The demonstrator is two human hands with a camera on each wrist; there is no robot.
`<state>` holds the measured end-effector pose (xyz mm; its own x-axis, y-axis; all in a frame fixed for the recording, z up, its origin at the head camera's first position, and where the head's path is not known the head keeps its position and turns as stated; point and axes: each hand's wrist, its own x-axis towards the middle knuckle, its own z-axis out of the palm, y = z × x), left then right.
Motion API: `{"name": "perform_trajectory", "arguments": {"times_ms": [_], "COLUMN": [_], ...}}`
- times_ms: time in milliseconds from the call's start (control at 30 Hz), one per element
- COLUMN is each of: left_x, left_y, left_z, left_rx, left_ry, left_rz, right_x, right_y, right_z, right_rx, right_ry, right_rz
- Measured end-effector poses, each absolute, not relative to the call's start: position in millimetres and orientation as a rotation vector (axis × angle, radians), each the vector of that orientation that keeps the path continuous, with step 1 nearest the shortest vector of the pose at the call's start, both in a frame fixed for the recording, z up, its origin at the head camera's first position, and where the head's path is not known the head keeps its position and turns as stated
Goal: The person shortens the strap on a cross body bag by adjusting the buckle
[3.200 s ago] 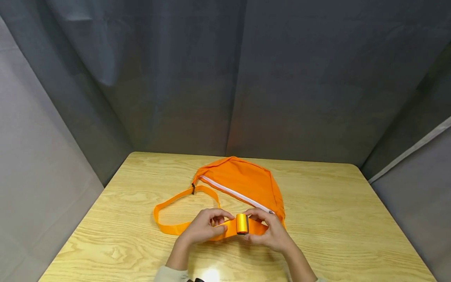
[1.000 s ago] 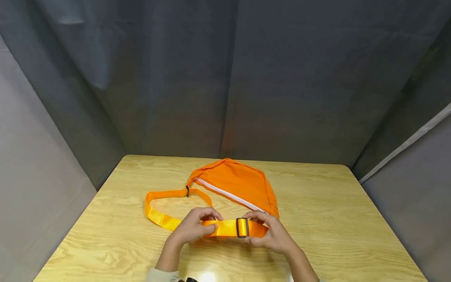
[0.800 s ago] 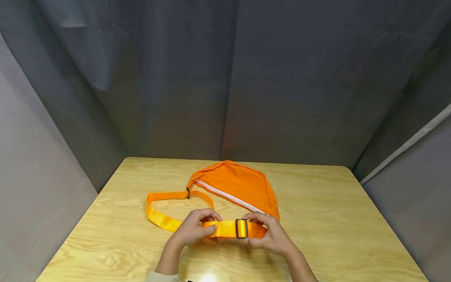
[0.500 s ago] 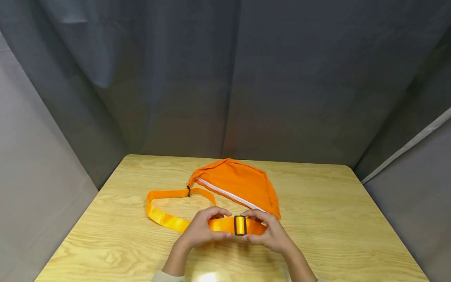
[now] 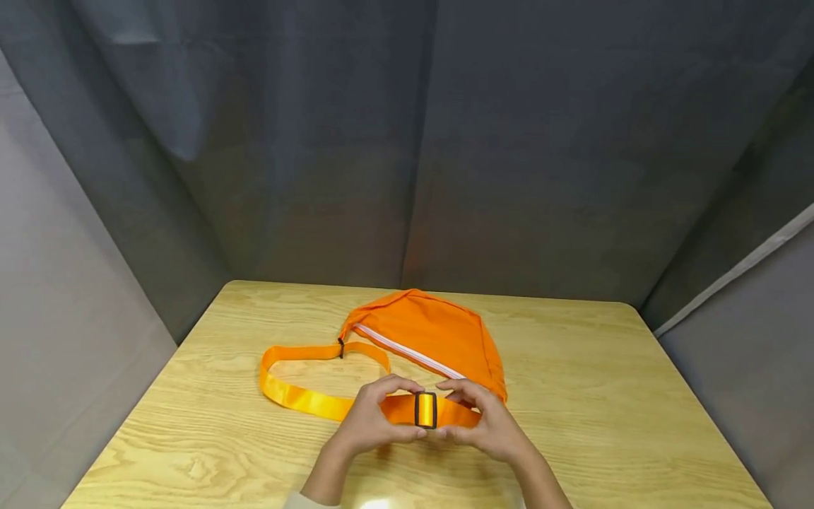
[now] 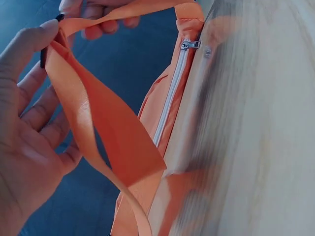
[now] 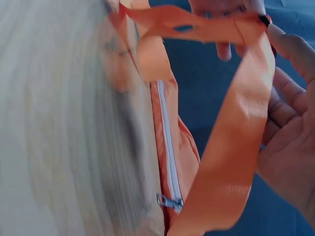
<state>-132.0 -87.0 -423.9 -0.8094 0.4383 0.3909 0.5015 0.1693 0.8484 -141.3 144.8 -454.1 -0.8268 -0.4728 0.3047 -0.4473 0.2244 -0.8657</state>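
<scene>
An orange strap [image 5: 299, 399] runs through a black slider buckle [image 5: 435, 410] between my two hands, low over the front middle of the table in the head view. My left hand [image 5: 372, 420] grips the buckle's left side, thumb below and index finger above. On the other side, my right hand [image 5: 486, 420] has thumb and index finger at the buckle's right edge. Behind lies the orange bag [image 5: 432, 329] with its white zipper [image 5: 407, 351]. In the left wrist view the strap [image 6: 113, 128] hangs twisted; a metal zipper pull [image 6: 192, 45] shows beyond it.
The wooden table [image 5: 604, 396] has rounded far corners. A second black strap fitting [image 5: 341, 348] sits at the bag's left end, where the strap loops out leftward. A dark grey curtain [image 5: 318, 177] closes off the back, with light grey panels [image 5: 70, 283] at the sides.
My left hand has slid right along the strap up to the buckle. The raised strap loop at the buckle has flattened. The buckle sits slightly further left, and the right hand stays almost in place.
</scene>
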Motion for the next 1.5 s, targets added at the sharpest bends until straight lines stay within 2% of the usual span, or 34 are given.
{"name": "perform_trajectory", "arguments": {"times_ms": [433,933,1267,1500], "left_x": [-132.4,-131.8,-125.9,-131.5], "left_y": [-86.4,-83.2,-87.3,-87.3], "left_z": [-426.3,-425.8,-426.7,-424.3], "left_rx": [-1.019,-1.044,-1.008,-1.021], "left_ry": [-2.308,-2.306,-2.333,-2.324], "left_rz": [-1.816,-1.723,-1.72,-1.704], "right_x": [-148.0,-151.9,-148.9,-153.4], "right_y": [158.8,146.0,162.5,169.9], "right_z": [-460.0,-458.1,-458.2,-461.4], "right_rx": [-0.892,-0.963,-0.896,-0.939], "right_ry": [2.116,1.96,2.197,2.148], "right_rz": [-1.903,-1.991,-1.654,-1.711]}}
